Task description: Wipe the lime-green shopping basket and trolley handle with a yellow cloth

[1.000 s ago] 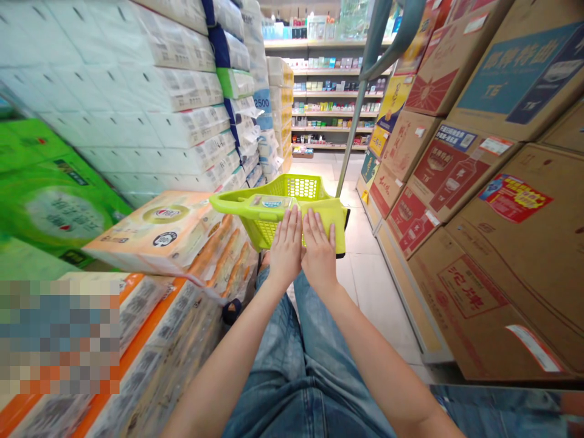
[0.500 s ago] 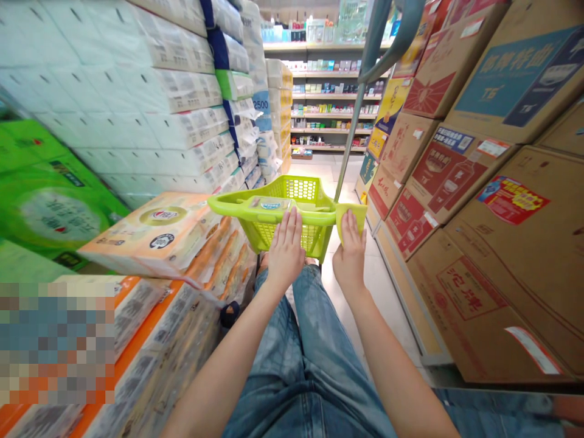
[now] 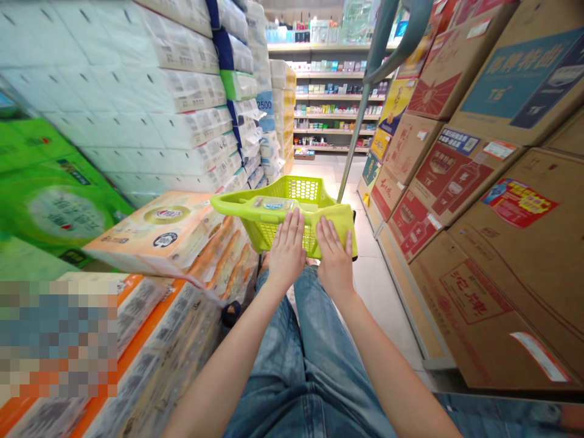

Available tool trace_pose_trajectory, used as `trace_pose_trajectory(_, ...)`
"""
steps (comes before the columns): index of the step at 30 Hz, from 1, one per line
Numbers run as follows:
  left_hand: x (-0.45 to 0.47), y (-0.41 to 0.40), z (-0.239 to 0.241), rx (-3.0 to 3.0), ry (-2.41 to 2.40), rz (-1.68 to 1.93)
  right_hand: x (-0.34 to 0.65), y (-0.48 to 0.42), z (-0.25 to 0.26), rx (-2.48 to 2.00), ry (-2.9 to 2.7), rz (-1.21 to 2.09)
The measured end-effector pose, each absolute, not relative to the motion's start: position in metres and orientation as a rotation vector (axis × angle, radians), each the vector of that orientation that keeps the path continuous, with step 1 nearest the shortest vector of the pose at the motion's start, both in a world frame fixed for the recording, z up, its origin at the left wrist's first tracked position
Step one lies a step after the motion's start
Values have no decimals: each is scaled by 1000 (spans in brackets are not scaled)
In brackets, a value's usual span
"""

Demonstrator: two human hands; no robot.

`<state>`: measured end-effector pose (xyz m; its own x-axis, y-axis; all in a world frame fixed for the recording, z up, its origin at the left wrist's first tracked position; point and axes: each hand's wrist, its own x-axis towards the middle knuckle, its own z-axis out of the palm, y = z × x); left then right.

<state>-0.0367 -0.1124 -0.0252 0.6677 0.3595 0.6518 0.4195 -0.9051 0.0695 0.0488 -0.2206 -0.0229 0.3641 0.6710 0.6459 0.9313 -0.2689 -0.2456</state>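
Left fingers (image 3: 289,234) straight, together against green basket (image 3: 228,201), right fingers (image 3: 329,236) flat, slightly parted, on yellow cloth (image 3: 343,216)

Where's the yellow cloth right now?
Head view, just right of centre: the yellow cloth is under the right hand's fingers, at the right end of the green basket's near side.

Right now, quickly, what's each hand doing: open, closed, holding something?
Left hand: open, at the near side of the green basket.
Right hand: open, flat over the yellow cloth.
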Motion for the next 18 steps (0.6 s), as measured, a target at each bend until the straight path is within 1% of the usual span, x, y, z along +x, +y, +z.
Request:
trace_pose_trajectory(5,-35,-114,-25,-2805,-659,-1076,75,-234,-27,-2017,-1135,-576)
trace_pose_trajectory(8,-34,-115,-25,-2813,-662,-1087,72,-227,-25,-2024,-1074,-569)
trace_pose_trajectory(14,-35,-111,-29,-2783,-649,-1072,33,-198,-20,-2038,-1311,-566)
trace_pose_trajectory(18,-36,-110,-28,-2775,-656,-1052,29,-196,-22,-2021,-1410,-568)
